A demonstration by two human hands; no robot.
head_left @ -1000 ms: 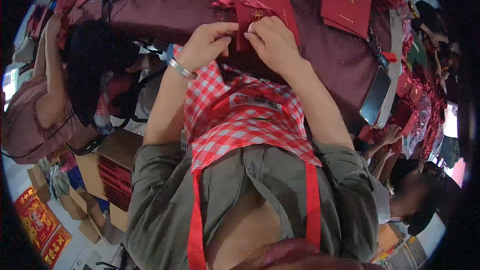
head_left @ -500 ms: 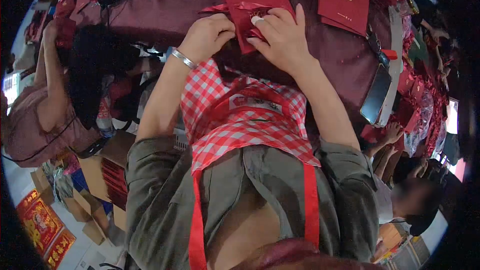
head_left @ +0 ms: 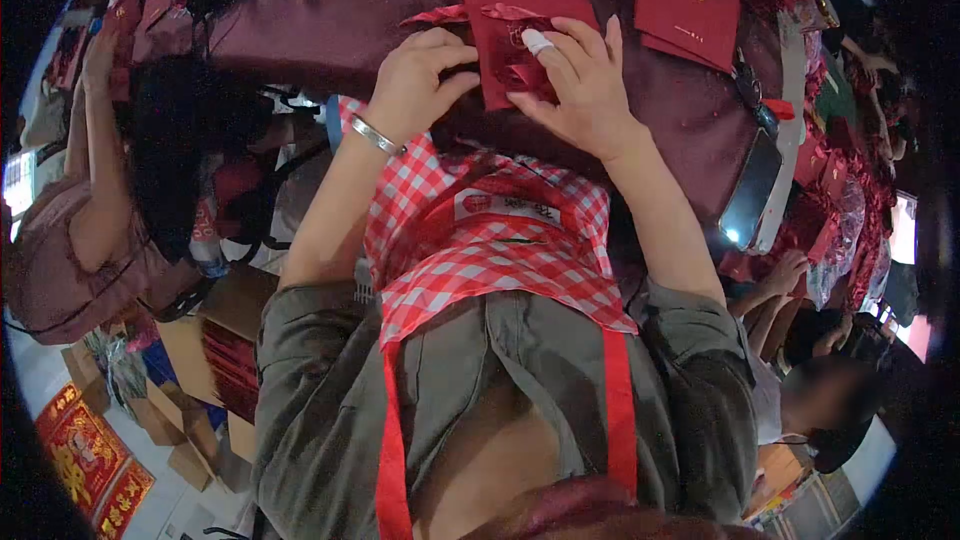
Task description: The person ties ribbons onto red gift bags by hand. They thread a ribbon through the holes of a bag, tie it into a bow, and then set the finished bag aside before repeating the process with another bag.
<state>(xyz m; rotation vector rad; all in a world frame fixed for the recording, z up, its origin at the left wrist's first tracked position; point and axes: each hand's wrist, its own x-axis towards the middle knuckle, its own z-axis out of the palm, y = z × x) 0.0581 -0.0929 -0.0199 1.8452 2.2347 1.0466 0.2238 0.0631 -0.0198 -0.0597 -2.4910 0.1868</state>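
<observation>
A red card or envelope [head_left: 545, 2] with a red ribbon [head_left: 510, 12] across it lies on the dark red tablecloth [head_left: 330, 15]. At its left edge is my left hand [head_left: 425, 80], with thumb and index finger pinched together; what lies between the fingertips is too small to make out. My right hand [head_left: 580, 80] rests over the card's right part, fingers spread, one fingertip wrapped in white. Between the hands a loop of ribbon shows on the card's lower part. A silver bracelet is on my left wrist.
A stack of red envelopes [head_left: 688, 0] with gold print lies at the upper right. Below it are keys [head_left: 765, 118] and a phone [head_left: 750, 185] near the table's edge. Other people sit left and right. Cardboard boxes [head_left: 175, 420] stand on the floor at lower left.
The card and both hands have shifted slightly to the right. My right hand's fingers have spread a little, showing more of the ribbon loop beneath them.
</observation>
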